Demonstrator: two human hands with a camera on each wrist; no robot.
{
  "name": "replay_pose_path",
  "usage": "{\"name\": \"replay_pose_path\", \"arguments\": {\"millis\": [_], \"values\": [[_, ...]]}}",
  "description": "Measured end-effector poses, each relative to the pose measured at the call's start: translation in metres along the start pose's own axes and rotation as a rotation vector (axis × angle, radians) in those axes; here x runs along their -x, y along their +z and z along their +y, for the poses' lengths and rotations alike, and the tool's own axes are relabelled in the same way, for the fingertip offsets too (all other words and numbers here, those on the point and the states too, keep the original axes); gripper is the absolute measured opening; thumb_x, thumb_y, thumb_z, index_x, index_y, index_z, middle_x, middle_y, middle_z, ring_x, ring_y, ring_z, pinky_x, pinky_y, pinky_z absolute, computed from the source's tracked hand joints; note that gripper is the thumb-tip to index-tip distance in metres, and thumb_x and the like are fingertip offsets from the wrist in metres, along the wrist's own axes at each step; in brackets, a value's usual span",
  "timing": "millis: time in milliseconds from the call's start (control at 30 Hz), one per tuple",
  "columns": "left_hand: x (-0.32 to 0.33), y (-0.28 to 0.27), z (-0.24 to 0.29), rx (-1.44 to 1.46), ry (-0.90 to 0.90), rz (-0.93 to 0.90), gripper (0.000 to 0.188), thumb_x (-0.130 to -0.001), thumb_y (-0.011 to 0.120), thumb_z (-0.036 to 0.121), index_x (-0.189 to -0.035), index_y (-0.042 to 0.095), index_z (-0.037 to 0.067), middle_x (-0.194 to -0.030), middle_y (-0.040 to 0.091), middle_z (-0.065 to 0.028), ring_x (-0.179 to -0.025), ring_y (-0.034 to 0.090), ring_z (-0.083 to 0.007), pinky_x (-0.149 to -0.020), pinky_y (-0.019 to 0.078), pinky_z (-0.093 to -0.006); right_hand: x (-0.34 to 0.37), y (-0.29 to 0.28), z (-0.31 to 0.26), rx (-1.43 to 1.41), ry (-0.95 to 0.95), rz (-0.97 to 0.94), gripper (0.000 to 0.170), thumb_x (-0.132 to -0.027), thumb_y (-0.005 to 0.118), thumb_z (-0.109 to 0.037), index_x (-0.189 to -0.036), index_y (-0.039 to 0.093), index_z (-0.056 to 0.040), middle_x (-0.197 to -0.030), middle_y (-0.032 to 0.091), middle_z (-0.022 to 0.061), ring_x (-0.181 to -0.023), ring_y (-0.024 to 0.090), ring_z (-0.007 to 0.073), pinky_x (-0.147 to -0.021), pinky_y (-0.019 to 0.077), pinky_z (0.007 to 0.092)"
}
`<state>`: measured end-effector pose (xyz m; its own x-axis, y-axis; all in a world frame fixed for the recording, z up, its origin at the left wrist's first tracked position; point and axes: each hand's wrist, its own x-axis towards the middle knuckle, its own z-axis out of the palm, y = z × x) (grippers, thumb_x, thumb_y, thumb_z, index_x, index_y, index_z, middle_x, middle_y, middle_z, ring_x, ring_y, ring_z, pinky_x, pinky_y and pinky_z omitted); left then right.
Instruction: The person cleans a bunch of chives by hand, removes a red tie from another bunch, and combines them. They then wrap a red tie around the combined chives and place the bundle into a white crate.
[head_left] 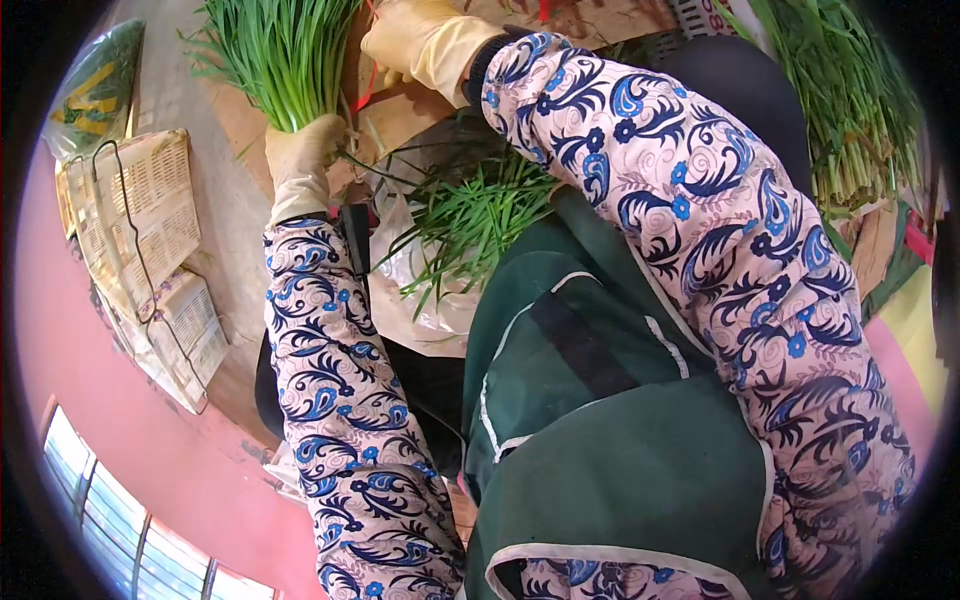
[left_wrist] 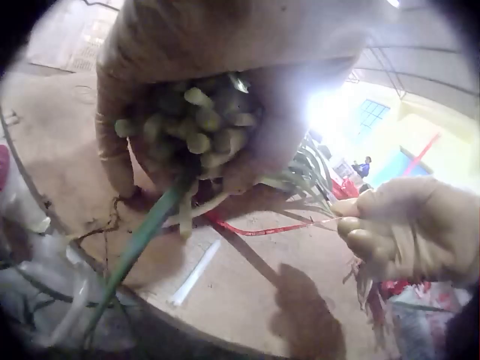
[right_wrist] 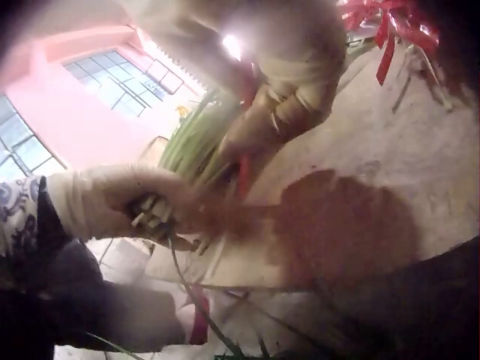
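Bundle of long green stalks (head_left: 285, 62) sits upper left of centre in the head view, its leaves fanning away from the person and its pale cut ends facing back toward the left forearm. Gloved left hand (head_left: 300, 165) has its grip wrapped round the stalks close to those ends; the left wrist view looks straight at them, packed tightly inside the curled fingers, with one loose green leaf (left_wrist: 139, 251) trailing down from beneath. Gloved right hand (left_wrist: 420, 225) is just beside the bundle, its grip pinching a thin red ribbon (left_wrist: 262, 230) between thumb and fingertips; the ribbon runs from there toward the underside of the bundle. Both hands work over a tan table (right_wrist: 442, 202) with a curved edge, where a narrow white strip (left_wrist: 196, 271) lies near the rim and a cluster of red ribbons (right_wrist: 386, 30) sits farther off. Loose green leaves (head_left: 480, 215) are heaped nearer the person, by clear plastic (head_left: 450, 312). A larger pile of greens (head_left: 840, 95) lies to the right, well apart from the bundle. Printed sheets (head_left: 140, 205) with a dark cord across them stand at the left. Dark green apron (head_left: 610, 470) and patterned sleeves (head_left: 345, 400) fill the lower part.
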<state>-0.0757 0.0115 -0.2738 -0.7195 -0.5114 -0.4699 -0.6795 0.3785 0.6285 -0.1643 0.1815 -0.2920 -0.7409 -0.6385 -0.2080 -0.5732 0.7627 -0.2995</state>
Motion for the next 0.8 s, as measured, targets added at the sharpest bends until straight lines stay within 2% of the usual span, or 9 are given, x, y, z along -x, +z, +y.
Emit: {"name": "replay_pose_path", "arguments": {"millis": [100,133,233,267,367,467,533,600,800], "values": [[0.004,-0.001,0.0,0.086,-0.008,-0.006,0.034,-0.069,0.075,0.006,-0.101,0.063,0.001,-0.082,0.068,-0.0097,-0.067,0.068,-0.0207,-0.059,0.0544,-0.0321,-0.004,-0.02,0.003,-0.628,0.322,-0.141,0.021,-0.087,0.059,-0.015,-0.098,0.075,-0.0058,-0.097,0.072,0.0103,-0.096,0.068,0.0281,-0.079,0.0545,0.0407],[0.006,-0.001,0.0,0.123,-0.011,-0.007,0.033,-0.07,0.074,0.006,-0.101,0.063,0.001,-0.082,0.069,-0.01,-0.067,0.068,-0.021,-0.059,0.0544,-0.0322,0.003,-0.022,0.003,0.033,-0.112,-0.11,0.02,-0.085,0.061,-0.016,-0.097,0.075,-0.0064,-0.095,0.073,0.0102,-0.093,0.069,0.0281,-0.075,0.0542,0.0414],[0.001,-0.005,-0.005,0.179,0.006,-0.066,0.032,-0.071,0.072,0.004,-0.101,0.063,0.0,-0.082,0.069,-0.0106,-0.066,0.068,-0.0211,-0.06,0.0548,-0.0323,-0.007,-0.009,0.007,-0.024,-0.15,-0.069,0.023,-0.082,0.069,-0.023,-0.1,0.074,-0.0089,-0.096,0.071,0.014,-0.091,0.069,0.0302,-0.076,0.0555,0.0395],[-0.002,-0.007,-0.008,0.175,0.031,-0.068,0.032,-0.071,0.072,0.003,-0.102,0.063,0.0,-0.082,0.069,-0.0107,-0.066,0.068,-0.0212,-0.06,0.0548,-0.0322,-0.005,-0.002,0.009,-0.068,-0.17,-0.089,0.024,-0.084,0.068,-0.023,-0.102,0.074,-0.0093,-0.096,0.072,0.0099,-0.092,0.069,0.0289,-0.078,0.0559,0.0381],[-0.006,-0.01,-0.012,0.171,0.084,-0.078,0.034,-0.071,0.071,0.003,-0.104,0.062,-0.001,-0.082,0.069,-0.0108,-0.066,0.068,-0.0213,-0.06,0.0547,-0.032,-0.003,0.041,0.016,-1.087,0.17,-0.204,0.03,-0.094,0.05,-0.021,-0.102,0.066,0.0032,-0.097,0.069,0.0225,-0.088,0.07,0.0336,-0.069,0.0574,0.0385],[-0.007,-0.012,-0.01,0.177,0.064,-0.093,0.039,-0.067,0.073,0.004,-0.104,0.063,0.0,-0.086,0.069,-0.0101,-0.07,0.067,-0.0207,-0.063,0.0534,-0.0317,-0.007,0.106,0.035,-1.744,0.118,-0.333,0.034,-0.1,0.038,-0.016,-0.113,0.056,0.0098,-0.11,0.063,0.0317,-0.088,0.069,0.0417,-0.07,0.059,0.0427],[-0.007,-0.015,-0.009,0.166,0.01,-0.094,0.045,-0.06,0.077,0.008,-0.103,0.065,0.002,-0.092,0.069,-0.0086,-0.078,0.065,-0.0196,-0.072,0.0515,-0.0315,0.007,0.081,0.031,-2.152,0.349,-0.46,0.034,-0.101,0.036,-0.015,-0.121,0.052,0.0067,-0.119,0.059,0.0331,-0.093,0.067,0.0437,-0.073,0.0591,0.0458],[-0.009,-0.016,-0.012,0.125,0.042,-0.077,0.047,-0.06,0.077,0.008,-0.105,0.064,0.002,-0.093,0.069,-0.0088,-0.079,0.065,-0.0197,-0.073,0.0514,-0.0312,0.027,0.036,0.005,-1.894,0.533,-0.279,0.034,-0.1,0.034,-0.013,-0.126,0.05,0.0033,-0.124,0.056,0.0326,-0.099,0.065,0.0439,-0.075,0.0589,0.0472],[-0.005,-0.021,-0.004,0.067,0.086,-0.044,0.054,-0.059,0.078,0.01,-0.109,0.063,0.002,-0.097,0.069,-0.0094,-0.083,0.065,-0.0203,-0.076,0.0512,-0.0318,0.018,0.079,0.003,-2.175,0.53,-0.341,0.036,-0.101,0.032,-0.012,-0.13,0.047,0.0015,-0.127,0.055,0.0289,-0.109,0.062,0.0416,-0.08,0.0581,0.0452]]}}
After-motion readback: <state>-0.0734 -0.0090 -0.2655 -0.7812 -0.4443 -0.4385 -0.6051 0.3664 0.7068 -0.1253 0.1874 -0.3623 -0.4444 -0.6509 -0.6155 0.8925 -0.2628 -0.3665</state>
